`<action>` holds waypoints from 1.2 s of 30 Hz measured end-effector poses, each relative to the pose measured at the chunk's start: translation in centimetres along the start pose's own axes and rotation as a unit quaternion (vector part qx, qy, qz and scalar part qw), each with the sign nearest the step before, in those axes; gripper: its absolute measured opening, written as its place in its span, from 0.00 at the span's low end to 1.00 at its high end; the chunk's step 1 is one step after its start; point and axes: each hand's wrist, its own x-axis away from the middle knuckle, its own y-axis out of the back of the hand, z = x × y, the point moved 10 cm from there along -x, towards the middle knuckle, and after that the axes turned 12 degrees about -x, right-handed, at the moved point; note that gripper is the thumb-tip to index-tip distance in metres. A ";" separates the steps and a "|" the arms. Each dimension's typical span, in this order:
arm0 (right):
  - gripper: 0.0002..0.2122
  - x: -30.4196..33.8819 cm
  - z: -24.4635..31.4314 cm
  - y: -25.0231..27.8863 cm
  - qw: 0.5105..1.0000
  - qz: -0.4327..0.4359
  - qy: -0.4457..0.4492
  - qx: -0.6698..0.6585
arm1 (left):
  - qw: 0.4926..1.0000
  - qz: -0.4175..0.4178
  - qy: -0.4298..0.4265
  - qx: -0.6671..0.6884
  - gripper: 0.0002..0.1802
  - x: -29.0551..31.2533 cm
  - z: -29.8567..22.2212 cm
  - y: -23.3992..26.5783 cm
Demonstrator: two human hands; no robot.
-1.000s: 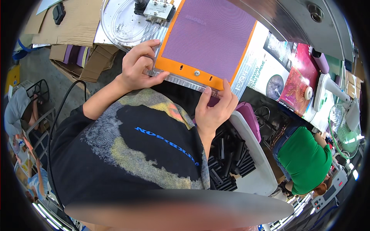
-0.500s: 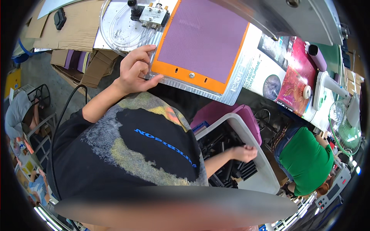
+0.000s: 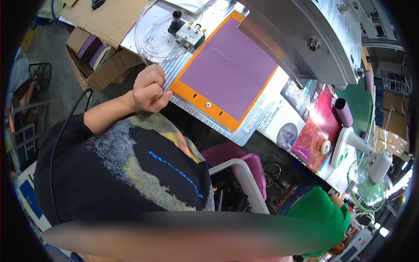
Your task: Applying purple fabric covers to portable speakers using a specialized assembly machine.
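Observation:
My left hand (image 3: 150, 89) is curled into a loose fist at the near left corner of a ridged metal base plate (image 3: 181, 104). Nothing shows in its fingers. Beside it, on the base, lies a flat orange plate (image 3: 220, 117) with a purple textured sheet (image 3: 229, 70) on it and a screw near its front edge. A sliver of skin shows at my shirt's right edge; my right hand itself is hidden by my body. Past that edge stands a pale grey bin (image 3: 251, 183) with dark parts (image 3: 231, 190) inside.
A metal machine head (image 3: 305, 39) overhangs the right side. Clear tubing loops beside a small valve block (image 3: 190, 36). Rightward are a printed sheet (image 3: 281, 122), a purple tube (image 3: 344, 112) and a fan (image 3: 364, 179). A co-worker in green (image 3: 321, 212) is nearby. A cardboard box (image 3: 115, 67) stands left.
The view has turned and shifted. My left hand's outstretched forefinger and thumb have curled in. My right hand, seen over the bin before, has drawn back out of sight. The machine head fills more of the picture.

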 end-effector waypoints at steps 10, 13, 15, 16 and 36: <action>0.31 -1.6 1.6 2.1 0.998 0.018 0.031 -0.054 | 0.998 0.048 0.011 -0.045 0.21 -0.8 0.0 -1.2; 0.31 -1.4 1.8 2.8 0.997 0.023 0.035 -0.073 | 0.997 0.056 0.006 -0.056 0.21 -0.9 0.0 -1.3; 0.32 -1.0 1.7 3.3 0.995 0.025 0.034 -0.091 | 0.996 0.061 0.004 -0.060 0.21 -0.9 0.0 -1.3; 0.32 -0.7 1.7 3.5 0.994 0.027 0.033 -0.100 | 0.996 0.063 0.001 -0.057 0.21 -0.9 0.0 -1.4; 0.30 23.3 49.7 15.7 0.824 0.250 0.385 -0.332 | 0.847 0.319 0.157 0.395 0.37 -4.6 -7.4 -6.9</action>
